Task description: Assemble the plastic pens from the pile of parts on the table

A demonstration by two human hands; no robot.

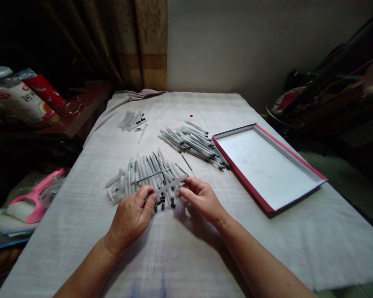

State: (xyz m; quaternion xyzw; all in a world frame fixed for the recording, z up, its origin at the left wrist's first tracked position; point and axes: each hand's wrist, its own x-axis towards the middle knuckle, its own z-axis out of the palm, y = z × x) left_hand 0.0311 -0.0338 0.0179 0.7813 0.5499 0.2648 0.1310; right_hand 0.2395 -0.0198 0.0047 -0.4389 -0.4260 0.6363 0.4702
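A translucent white pen barrel [172, 184] spans the gap between my hands, just above a pile of pen parts. My left hand [129, 215] pinches its left end between thumb and fingers. At the other end, the fingers of my right hand [203, 199] are closed around the tip. Beneath and behind lies the pile of clear barrels and dark refills [146, 165]. Several small black caps [163, 203] sit by its near edge, between my hands. Further back is a heap of pens with dark ends [191, 142].
To the right lies a shallow red-edged box lid [267, 209], white inside. A smaller group of clear barrels [129, 120] rests at the back left, and a tiny red piece [191, 116] at the back. A wooden side table [90, 111] with jars adjoins the cloth-covered table [292, 248].
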